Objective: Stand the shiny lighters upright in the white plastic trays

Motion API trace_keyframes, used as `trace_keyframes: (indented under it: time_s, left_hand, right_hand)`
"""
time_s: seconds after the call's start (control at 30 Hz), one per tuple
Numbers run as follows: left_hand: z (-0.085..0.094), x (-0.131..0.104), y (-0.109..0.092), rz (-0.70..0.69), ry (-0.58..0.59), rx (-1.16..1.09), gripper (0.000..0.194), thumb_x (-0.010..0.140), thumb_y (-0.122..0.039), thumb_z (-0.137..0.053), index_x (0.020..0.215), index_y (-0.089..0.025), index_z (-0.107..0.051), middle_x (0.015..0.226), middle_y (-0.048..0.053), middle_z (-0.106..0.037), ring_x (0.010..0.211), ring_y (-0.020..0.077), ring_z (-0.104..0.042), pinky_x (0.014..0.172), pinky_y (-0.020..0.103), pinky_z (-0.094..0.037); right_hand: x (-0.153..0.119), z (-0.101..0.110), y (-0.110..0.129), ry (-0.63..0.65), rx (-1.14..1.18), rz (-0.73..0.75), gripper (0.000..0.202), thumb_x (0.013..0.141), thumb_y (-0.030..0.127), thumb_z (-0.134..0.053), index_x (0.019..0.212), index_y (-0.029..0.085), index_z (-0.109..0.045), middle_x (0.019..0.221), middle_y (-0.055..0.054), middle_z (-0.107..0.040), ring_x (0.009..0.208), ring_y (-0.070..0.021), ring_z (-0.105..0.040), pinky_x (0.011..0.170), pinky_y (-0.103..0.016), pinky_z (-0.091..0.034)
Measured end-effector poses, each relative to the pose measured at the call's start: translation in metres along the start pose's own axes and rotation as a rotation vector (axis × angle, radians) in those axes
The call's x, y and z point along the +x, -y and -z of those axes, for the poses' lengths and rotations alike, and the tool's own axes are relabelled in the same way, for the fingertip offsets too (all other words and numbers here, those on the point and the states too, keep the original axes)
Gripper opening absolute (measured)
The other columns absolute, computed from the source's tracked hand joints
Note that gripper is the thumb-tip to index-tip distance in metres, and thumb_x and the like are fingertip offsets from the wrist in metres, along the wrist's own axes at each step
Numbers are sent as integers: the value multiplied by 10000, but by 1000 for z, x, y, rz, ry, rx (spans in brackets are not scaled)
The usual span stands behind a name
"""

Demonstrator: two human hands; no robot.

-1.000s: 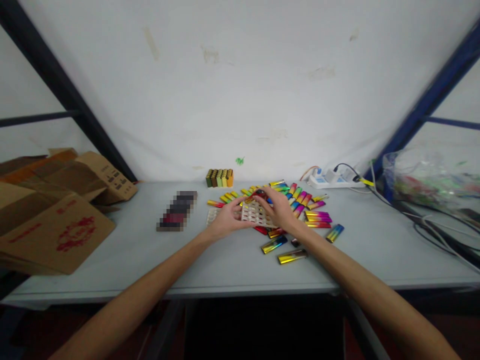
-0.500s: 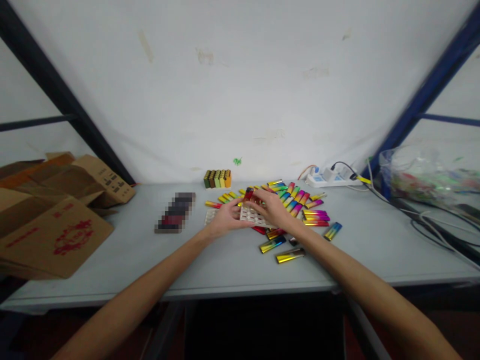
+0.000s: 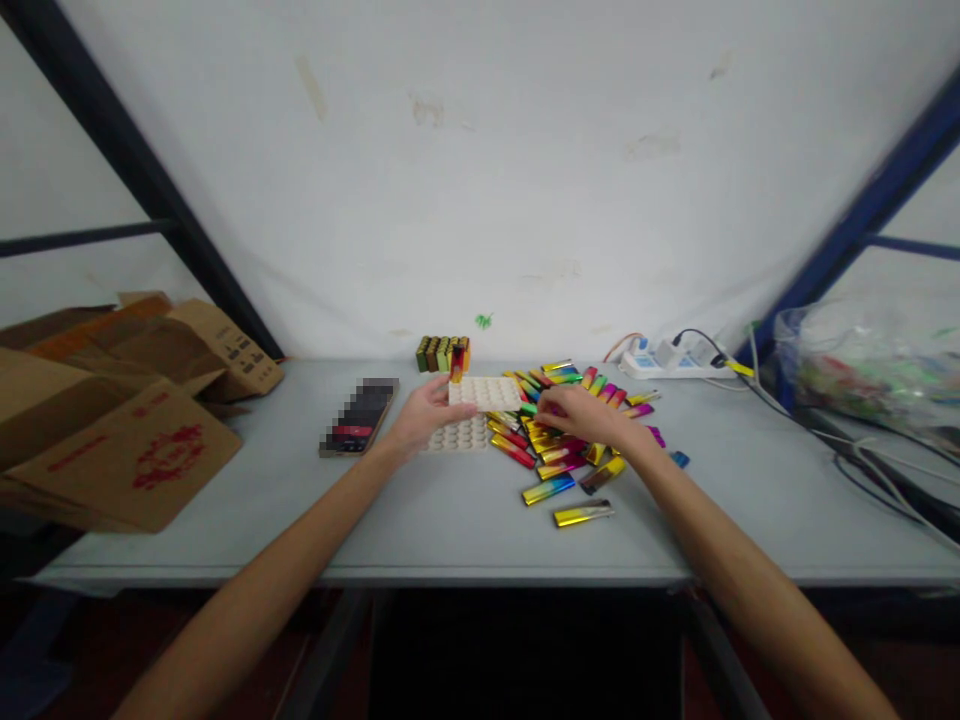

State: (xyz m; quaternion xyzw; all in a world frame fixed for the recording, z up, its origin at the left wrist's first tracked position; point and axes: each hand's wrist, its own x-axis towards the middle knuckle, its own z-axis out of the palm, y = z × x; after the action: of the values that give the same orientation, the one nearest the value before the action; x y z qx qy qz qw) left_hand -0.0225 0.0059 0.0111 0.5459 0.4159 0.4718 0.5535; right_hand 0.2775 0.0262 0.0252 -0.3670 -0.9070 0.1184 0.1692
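Looks like a two-handed job: white tray [image 3: 487,394] pinched at its left end by the left hand [image 3: 421,415], raised above a second tray [image 3: 459,436] lying on the table [image 3: 300,530]. Red lighter [image 3: 457,364] standing upright at the far left corner of the held tray. Right hand [image 3: 574,408] bent down over the loose lighters [image 3: 562,450], fingers curled; can't tell whether pinching one or just touching, fingertips too hidden. To do this well, probably best to hold the tray level and steady, so as not to tip the lone red one. Also worth lifting one lighter at a time, by the body, and taking from the outer edge rather than digging into the middle. Now the counts: two hands, two trays with bare pockets, one lighter upright in the held tray. Loose lighters: dozens, too overlapped for an exact number. One packed block of lighters [image 3: 433,354] near the wall, too small to count row by row. One phone [image 3: 361,412], one power strip [image 3: 645,368], one plastic bag [image 3: 862,370] far right. Cardboard [image 3: 127,450] on the left: can't tell how many boxes.
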Motion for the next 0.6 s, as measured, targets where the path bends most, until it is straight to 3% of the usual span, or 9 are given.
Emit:
trace_keyframes:
  time_s: [0.17, 0.33, 0.5, 0.6]
  left_hand:
    - [8, 0, -1, -13, -85, 1, 766, 589, -366, -982, 1259, -171, -665, 1167, 126, -779, 1017, 284, -767, 914, 375, -628]
    - [9, -1, -3, -19, -100, -5, 801, 581, -339, -985, 1288, -175, -647, 1169, 119, -780, 1042, 284, -762, 952, 387, -618]
    - [9, -2, -2, -34, -118, -25, 800, 584, -322, -984, 1292, -176, -641, 1160, 115, -782, 1016, 269, -767, 955, 393, -618]
    - [5, -4, -3, -23, -106, -22, 800, 596, -317, -981, 1300, -171, -630, 1177, 122, -775, 1006, 264, -769, 937, 381, -623]
  right_hand:
    - [-1, -2, 2, -12, 12, 73, 53, 899, 210, -725, 945, 188, -741, 950, -79, -694, 897, -217, -634, 823, -342, -492]
    - [-1, -7, -4, -33, -8, 42, 59, 906, 244, -726, 926, 189, -719, 955, -92, -695, 885, -229, -640, 813, -349, -499]
    - [-3, 2, -7, -205, 81, -51, 229, 1010, 369, -579, 1150, 198, -642, 849, -43, -726, 717, -194, -630, 687, -302, -462]
    - [-1, 6, -5, -353, 125, -109, 311, 1011, 452, -554, 1151, 205, -680, 875, -46, -752, 725, -194, -651, 722, -313, -473]
